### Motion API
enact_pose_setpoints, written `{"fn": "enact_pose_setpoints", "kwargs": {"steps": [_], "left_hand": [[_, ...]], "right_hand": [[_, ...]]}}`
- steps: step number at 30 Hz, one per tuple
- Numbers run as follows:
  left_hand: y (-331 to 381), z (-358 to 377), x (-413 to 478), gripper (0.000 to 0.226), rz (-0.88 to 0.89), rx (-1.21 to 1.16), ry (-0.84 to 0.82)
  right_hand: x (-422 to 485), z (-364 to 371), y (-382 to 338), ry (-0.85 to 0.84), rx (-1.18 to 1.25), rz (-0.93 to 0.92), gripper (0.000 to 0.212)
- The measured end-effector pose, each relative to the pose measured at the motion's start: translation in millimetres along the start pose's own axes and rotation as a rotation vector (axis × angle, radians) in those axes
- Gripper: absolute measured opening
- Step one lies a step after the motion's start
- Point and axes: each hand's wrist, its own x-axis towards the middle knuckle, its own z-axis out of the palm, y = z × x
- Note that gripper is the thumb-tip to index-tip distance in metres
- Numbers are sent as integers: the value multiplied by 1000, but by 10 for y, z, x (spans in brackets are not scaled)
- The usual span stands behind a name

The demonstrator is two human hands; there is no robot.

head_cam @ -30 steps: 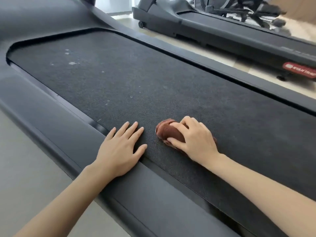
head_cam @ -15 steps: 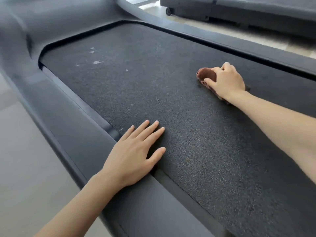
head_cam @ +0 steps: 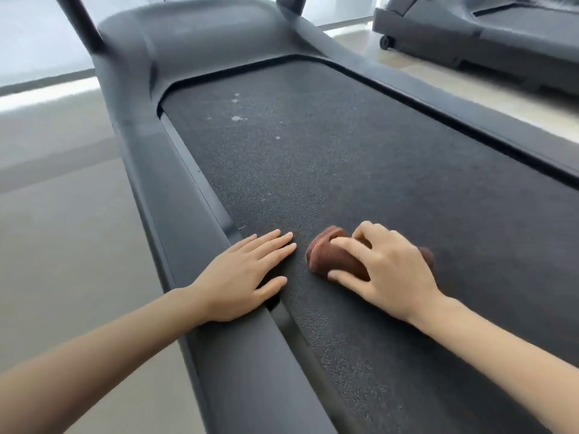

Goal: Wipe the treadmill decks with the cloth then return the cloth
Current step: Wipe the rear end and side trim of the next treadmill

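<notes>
wiping near the left edge of the deck

the right hand (head_cam: 385, 270) has its fingers curled over a small, bunched brown towel cloth (head_cam: 338, 261) and presses it down on the dark grey, rough-textured treadmill deck (head_cam: 360, 158). the cloth lies in the near part of the deck, close to its left edge. the left hand (head_cam: 244, 277) holds nothing. it lies flat with straight fingers, the palm on the smooth grey plastic side rail (head_cam: 175, 189) and the fingertips on the deck, just beside the cloth but not touching it.

what could go wrong, in my judgement:
- the cloth is bunched so small that each stroke cleans only a narrow strip, so some parts of the deck may be missed.
- the pale white spots (head_cam: 238, 118) near the far left corner of the deck look not wiped yet. they may be dried and need more pressure.
- the rough surface may drag the cloth out from under the fingers.
- the two hands are very near, so a stroke to the left may hit the left hand.
- a second grey treadmill (head_cam: 488, 29) stands beyond the right edge, and it is probably still to do.

no brand, label or writing can be read here.
</notes>
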Motion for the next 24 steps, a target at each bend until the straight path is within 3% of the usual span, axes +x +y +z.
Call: {"fn": "enact_pose_setpoints", "kwargs": {"steps": [4,7,12,18,24], "left_hand": [[13,37,-120,61,-10,21,8],[28,12,-135,66,-4,3,-6],[-273,-100,-159,69,3,86,-29],[-820,-180,-96,76,-197,72,42],[-1250,-172,329,62,-355,50,114]], "right_hand": [[-661,-119,-325,31,92,-172,44],[-697,-132,-302,28,106,-197,41],[-50,85,-276,29,56,-72,43],[1164,572,13,52,-57,253,46],[2037,951,90,31,-91,336,49]]}}
